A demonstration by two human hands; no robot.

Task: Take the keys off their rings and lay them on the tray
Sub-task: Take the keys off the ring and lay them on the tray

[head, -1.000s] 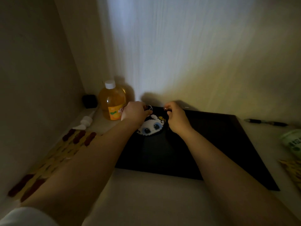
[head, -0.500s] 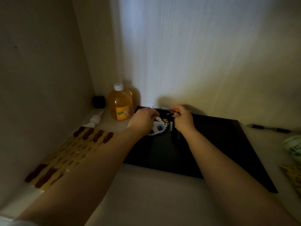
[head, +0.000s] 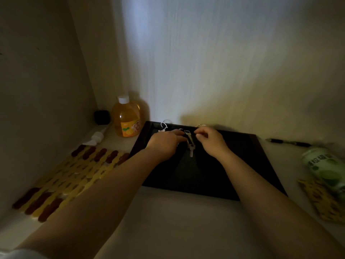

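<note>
- While both work over the flat black rectangular tray (head: 233, 165), left hand (head: 165, 143) pinches a pale metal key (head: 190, 144).
- Right hand (head: 210, 140), at key's 3 o'clock: fingers curled together; contents cannot be told.

The tray (head: 242, 146) is dark and smooth, a little shiny. A key (head: 190, 144) on it looks like pale, shiny metal. At ten o'clock from the tray, the bottle (head: 127, 120) is clear, glossy plastic with a matt white cap. The mat (head: 78, 174) at nine o'clock looks rubbery and bumpy. The table (head: 177, 221) is pale, smooth and matt. The wall (head: 205, 62) looks faintly streaky.
</note>
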